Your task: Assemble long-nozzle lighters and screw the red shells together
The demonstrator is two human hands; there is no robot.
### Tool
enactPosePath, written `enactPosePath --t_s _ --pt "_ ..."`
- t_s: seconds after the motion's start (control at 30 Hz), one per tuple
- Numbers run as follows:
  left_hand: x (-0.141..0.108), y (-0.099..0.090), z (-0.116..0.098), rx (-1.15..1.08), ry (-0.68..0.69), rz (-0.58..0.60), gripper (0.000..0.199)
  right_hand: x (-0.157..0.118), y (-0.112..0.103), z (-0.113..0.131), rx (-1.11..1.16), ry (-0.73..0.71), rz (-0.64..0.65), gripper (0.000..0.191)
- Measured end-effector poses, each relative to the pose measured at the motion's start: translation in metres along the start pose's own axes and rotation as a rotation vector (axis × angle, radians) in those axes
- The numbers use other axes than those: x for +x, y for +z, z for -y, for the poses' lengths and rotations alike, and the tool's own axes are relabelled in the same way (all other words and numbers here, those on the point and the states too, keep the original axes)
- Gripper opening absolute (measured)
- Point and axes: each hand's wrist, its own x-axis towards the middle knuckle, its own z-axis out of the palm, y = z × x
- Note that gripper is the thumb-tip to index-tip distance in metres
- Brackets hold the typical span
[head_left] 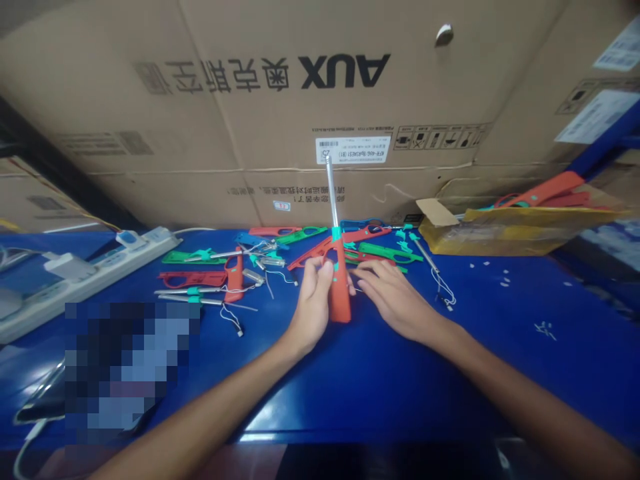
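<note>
My left hand (314,303) is closed around the handle of an orange-red long-nosed lighter (341,293). The lighter stands nearly upright, its silver tube (332,200) pointing up and a teal collar at the tube's base. Just right of the handle is my right hand (395,297), palm down with fingers stretched loosely toward the lighter; nothing shows in them. Behind both hands lie red casing halves (367,232) and green casing halves (390,253). To the left are a red casing (193,279) and metal tubes with teal parts and white wires (193,293).
A large cardboard box (280,127) walls off the back of the blue table (320,393). At right stands an open carton (465,233) holding red casings. A white power strip (90,280) runs along the left, near a pixelated object (130,373). Small white bits (505,280) are scattered right.
</note>
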Motion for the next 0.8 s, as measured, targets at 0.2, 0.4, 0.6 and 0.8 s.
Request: enactPosePath --t_s 0.2,0.4,0.6,0.8 --pt "-0.002 0.006 0.002 -0.115 -0.054 0.076 0.030 -0.001 0.006 0.026 0.468 0.112 -0.132 0.035" --pt "-0.003 0.010 0.000 -0.251 -0.132 0.222 0.027 -0.002 0.001 0.027 0.385 0.057 -0.327 0.023" --pt "-0.003 0.006 0.004 -0.001 -0.195 0.244 0.041 -0.005 -0.005 0.024 0.431 0.230 -0.526 0.025" --pt "0.001 0.001 0.006 -0.041 -0.370 0.356 0.036 0.000 -0.005 0.016 0.262 0.350 -0.175 0.032"
